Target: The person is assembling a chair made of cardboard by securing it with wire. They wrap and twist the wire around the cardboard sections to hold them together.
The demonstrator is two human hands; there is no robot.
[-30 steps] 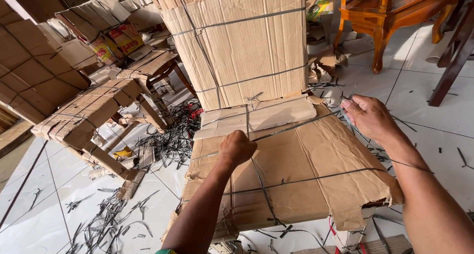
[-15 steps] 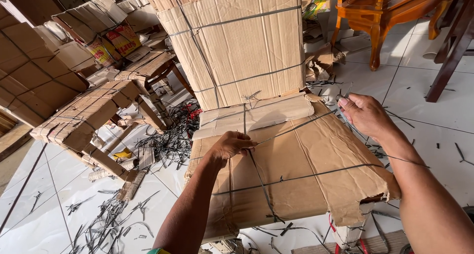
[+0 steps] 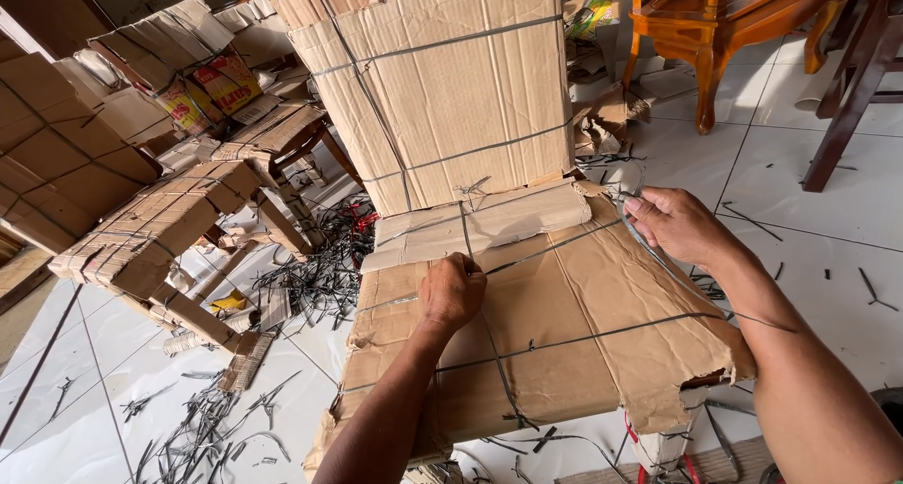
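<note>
Under both hands lies a cardboard-wrapped chair (image 3: pixel 564 333) bound with grey strapping (image 3: pixel 583 332). Left hand (image 3: pixel 451 291) is curled closed around a strap at the seat's middle; right hand (image 3: pixel 679 225) pinches a loose strap end at the far corner. Beyond them, a bare wooden chair (image 3: pixel 724 23).
</note>
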